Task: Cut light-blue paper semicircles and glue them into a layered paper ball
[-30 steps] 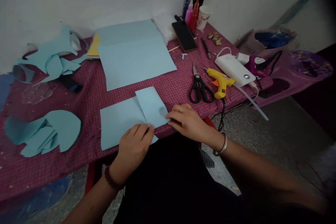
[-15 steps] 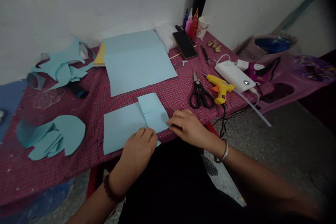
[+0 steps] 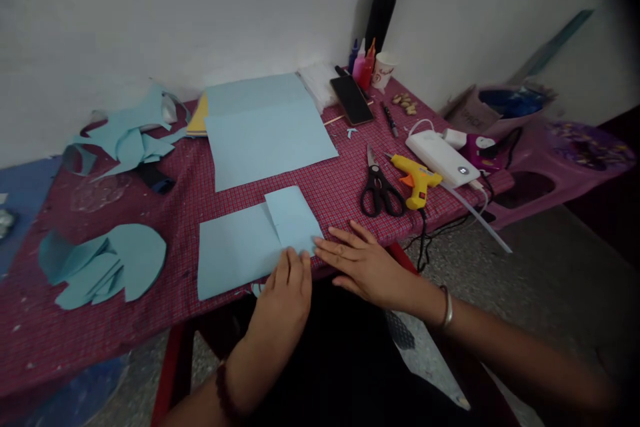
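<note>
A light blue paper sheet (image 3: 235,247) lies at the near edge of the red checked table (image 3: 165,210), its right end folded over into a smaller flap (image 3: 293,217). My left hand (image 3: 287,293) rests at the sheet's near edge by the fold, fingers together and pointing forward. My right hand (image 3: 365,263) lies flat just right of the flap, fingers stretched out toward the paper's corner. Neither hand grips anything.
Black scissors (image 3: 379,187) and a yellow glue gun (image 3: 415,179) lie right of the fold. Farther back are large blue sheets (image 3: 265,130), a phone (image 3: 351,99), glue bottles (image 3: 363,60), a paper cup (image 3: 383,70) and a white power bank (image 3: 440,157). Cut blue shapes (image 3: 105,267) and scraps (image 3: 125,133) lie left.
Both hands have slid back toward the table's near edge. The right hand's fingers have flattened out beside the flap. The camera has tilted up a little.
</note>
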Action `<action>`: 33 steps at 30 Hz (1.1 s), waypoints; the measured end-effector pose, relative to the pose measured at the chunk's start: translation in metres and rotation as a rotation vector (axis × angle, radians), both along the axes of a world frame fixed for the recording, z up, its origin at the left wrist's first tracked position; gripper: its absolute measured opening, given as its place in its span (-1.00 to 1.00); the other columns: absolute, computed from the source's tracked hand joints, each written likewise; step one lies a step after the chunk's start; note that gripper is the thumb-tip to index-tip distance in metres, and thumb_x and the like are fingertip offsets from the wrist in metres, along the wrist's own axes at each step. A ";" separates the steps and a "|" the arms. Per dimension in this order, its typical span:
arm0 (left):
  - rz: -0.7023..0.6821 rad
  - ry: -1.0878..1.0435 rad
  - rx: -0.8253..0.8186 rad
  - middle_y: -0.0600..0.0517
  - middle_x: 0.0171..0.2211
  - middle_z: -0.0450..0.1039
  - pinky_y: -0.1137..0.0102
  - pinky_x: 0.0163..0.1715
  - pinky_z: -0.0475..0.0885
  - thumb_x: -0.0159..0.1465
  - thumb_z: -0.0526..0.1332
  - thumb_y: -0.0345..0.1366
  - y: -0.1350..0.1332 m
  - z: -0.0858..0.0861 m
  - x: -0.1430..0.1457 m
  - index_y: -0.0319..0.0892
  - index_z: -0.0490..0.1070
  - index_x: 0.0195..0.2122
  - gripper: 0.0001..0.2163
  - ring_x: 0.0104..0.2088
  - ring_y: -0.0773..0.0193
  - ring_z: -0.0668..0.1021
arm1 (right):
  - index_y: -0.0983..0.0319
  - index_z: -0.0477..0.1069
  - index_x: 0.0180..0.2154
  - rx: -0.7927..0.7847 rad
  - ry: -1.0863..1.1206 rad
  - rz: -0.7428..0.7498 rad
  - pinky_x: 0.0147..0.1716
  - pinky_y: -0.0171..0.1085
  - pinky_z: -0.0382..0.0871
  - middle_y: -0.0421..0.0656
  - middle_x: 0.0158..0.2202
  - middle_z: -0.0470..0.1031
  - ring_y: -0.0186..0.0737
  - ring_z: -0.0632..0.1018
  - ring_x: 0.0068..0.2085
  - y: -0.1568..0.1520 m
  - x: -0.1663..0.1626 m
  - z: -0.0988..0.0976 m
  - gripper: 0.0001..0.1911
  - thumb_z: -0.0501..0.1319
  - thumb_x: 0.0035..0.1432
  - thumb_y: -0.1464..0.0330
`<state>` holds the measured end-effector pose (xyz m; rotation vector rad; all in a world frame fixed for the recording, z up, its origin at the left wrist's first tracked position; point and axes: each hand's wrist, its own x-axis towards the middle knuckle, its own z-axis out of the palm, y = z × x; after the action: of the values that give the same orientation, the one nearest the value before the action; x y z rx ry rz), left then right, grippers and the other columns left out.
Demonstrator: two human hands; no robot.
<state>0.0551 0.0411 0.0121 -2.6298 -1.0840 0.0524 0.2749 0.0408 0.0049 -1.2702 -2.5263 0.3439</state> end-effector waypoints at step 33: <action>0.002 -0.142 -0.022 -0.42 0.09 0.38 0.11 -0.09 0.52 0.24 0.04 -0.57 0.002 -0.009 -0.004 -0.37 0.30 0.16 -0.56 0.08 -0.09 0.50 | 0.03 0.13 0.30 0.103 -0.204 -0.010 0.26 0.24 -0.08 -0.14 0.39 0.05 0.11 0.09 0.36 0.101 -0.060 0.006 -0.48 0.03 0.36 0.15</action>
<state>0.0512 0.0427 0.0030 -2.6860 -1.1375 -0.1247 0.2152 0.1418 0.0107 -1.3379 -2.6652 0.0832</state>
